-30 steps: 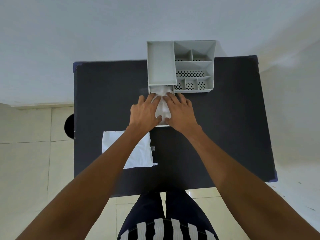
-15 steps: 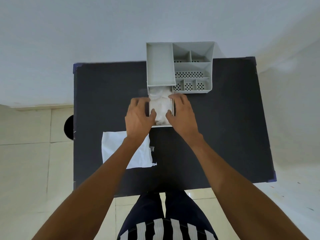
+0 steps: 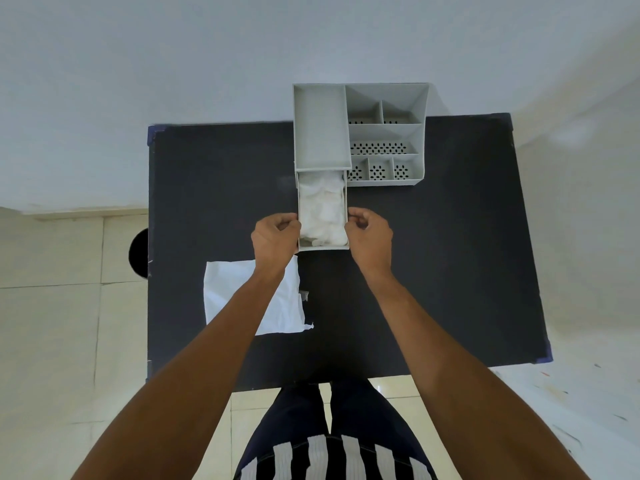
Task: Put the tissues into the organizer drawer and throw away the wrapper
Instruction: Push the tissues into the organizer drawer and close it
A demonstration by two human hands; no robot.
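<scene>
**Tissues seated, drawer ready to close**

A black rectangular table (image 3: 433, 271) stands on pale tile. In the head view, crumpled white tissues (image 3: 322, 213) fill the grey plastic organizer's pulled-out drawer (image 3: 323, 248). The left hand (image 3: 275, 237) and right hand (image 3: 370, 237) flank that drawer, fingers curled against its sides. Push evenly, I'd judge, keeping tissue below the rim. The flat white wrapper (image 3: 249, 296) lies left of and nearer than the drawer.

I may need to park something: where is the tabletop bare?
Bare: the table right of the right hand and below the organizer; also the far-left strip above the wrapper. Crowded: the middle, where both hands flank the open drawer of tissues, left hand above the wrapper.
</scene>
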